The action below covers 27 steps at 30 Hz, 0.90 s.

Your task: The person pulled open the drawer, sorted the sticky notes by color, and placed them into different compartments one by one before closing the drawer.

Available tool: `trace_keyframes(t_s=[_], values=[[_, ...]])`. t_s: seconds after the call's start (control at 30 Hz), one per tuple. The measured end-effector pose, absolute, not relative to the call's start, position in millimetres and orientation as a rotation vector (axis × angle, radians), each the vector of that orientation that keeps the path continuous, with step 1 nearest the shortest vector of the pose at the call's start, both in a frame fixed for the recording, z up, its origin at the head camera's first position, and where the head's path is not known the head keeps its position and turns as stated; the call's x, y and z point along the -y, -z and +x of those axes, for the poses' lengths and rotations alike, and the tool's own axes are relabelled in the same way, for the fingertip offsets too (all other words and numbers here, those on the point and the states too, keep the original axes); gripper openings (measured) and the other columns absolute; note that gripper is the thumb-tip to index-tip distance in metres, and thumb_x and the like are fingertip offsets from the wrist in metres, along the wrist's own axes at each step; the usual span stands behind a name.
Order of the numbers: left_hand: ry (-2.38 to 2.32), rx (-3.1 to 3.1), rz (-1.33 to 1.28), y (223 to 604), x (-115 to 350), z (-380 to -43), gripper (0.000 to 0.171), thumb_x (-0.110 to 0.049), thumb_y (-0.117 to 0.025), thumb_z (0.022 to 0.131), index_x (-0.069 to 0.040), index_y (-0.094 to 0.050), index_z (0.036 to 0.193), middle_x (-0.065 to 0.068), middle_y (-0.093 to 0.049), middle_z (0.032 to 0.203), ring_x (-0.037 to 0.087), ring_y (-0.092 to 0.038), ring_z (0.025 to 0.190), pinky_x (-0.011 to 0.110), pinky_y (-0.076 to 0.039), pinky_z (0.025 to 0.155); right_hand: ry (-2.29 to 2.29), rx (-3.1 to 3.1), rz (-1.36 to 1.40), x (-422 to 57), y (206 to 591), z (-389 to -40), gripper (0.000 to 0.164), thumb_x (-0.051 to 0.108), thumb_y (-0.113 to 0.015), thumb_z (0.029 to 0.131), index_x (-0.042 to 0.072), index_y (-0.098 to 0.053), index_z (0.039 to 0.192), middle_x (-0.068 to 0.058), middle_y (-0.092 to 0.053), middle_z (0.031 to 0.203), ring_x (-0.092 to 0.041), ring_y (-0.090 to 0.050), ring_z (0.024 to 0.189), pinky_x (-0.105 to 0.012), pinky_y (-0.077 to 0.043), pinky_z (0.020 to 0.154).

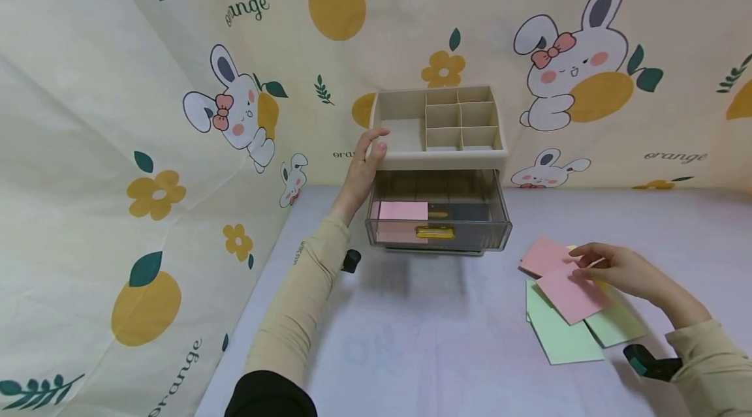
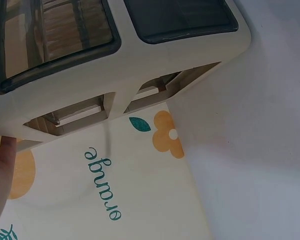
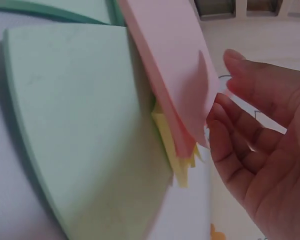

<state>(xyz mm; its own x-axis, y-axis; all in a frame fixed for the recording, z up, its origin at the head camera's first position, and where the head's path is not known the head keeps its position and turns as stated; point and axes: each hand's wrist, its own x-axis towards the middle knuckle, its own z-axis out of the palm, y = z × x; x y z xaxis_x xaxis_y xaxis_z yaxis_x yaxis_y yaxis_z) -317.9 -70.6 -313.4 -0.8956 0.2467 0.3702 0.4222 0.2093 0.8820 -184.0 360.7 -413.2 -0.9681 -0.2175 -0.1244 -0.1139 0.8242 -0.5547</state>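
Observation:
A cream desk organizer (image 1: 437, 161) with a compartment top stands at the back. Its clear drawer (image 1: 499, 234) with a gold handle is pulled out; inside lie pink sticky notes (image 1: 403, 211) and a dark flat thing. My left hand (image 1: 360, 172) grips the organizer's upper left side, fingers bent over the rim. In the left wrist view that hand (image 2: 1, 170) is mostly cut off. At the right, my right hand (image 1: 623, 268) touches a pink sticky note pad (image 1: 572, 294) with its fingertips; in the right wrist view its thumb stands apart from the pad (image 3: 172, 60).
Green sticky note pads (image 1: 564, 335) lie fanned under the pink one, and another pink pad (image 1: 542, 256) is behind it. Bits of yellow paper (image 3: 175, 150) show between them. A patterned cloth (image 1: 399, 12) hangs behind the pale tabletop (image 1: 435, 352).

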Motion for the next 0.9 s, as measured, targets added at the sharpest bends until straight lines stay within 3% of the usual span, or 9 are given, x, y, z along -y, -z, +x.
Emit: trace_keyframes(t_s=[0.2,0.33,0.6,0.9], values=[[1.75,2.318,-0.67,295,68,-293,0.043,-0.025,-0.034,0.094,-0.01,-0.037,0.134,0.012,-0.027,0.15,0.027,-0.02,0.143,0.054,-0.014,0.114,0.803,-2.782,-0.238,-363,420,-185,0.041,0.03,-0.063,0.086,0.005,-0.058,0.118,-0.011,-0.062,0.104,-0.006,-0.052,0.083,-0.024,-0.044,0.068],[1.75,2.307,-0.67,293,67,-291,0.043,-0.026,-0.035,0.094,-0.01,-0.038,0.133,0.011,-0.028,0.149,0.026,-0.021,0.142,0.052,-0.014,0.115,0.798,-2.793,-0.266,-365,422,-185,0.042,0.031,-0.064,0.085,0.005,-0.058,0.117,-0.008,-0.062,0.1,-0.004,-0.051,0.08,-0.024,-0.044,0.067],[1.762,2.324,-0.65,306,69,-310,0.043,-0.03,-0.035,0.093,-0.016,-0.038,0.134,0.007,-0.026,0.151,0.025,-0.019,0.143,0.055,-0.013,0.114,0.852,-2.833,-0.277,-367,419,-184,0.034,0.027,-0.063,0.086,0.005,-0.06,0.112,-0.002,-0.059,0.09,0.002,-0.046,0.072,-0.019,-0.04,0.063],[1.746,2.277,-0.671,323,71,-327,0.042,-0.036,-0.037,0.094,-0.021,-0.041,0.133,0.0,-0.031,0.148,0.019,-0.022,0.141,0.054,-0.013,0.114,0.921,-2.825,-0.227,-368,412,-180,0.033,0.031,-0.061,0.088,0.007,-0.061,0.111,-0.002,-0.064,0.101,0.006,-0.05,0.078,-0.02,-0.044,0.066]])
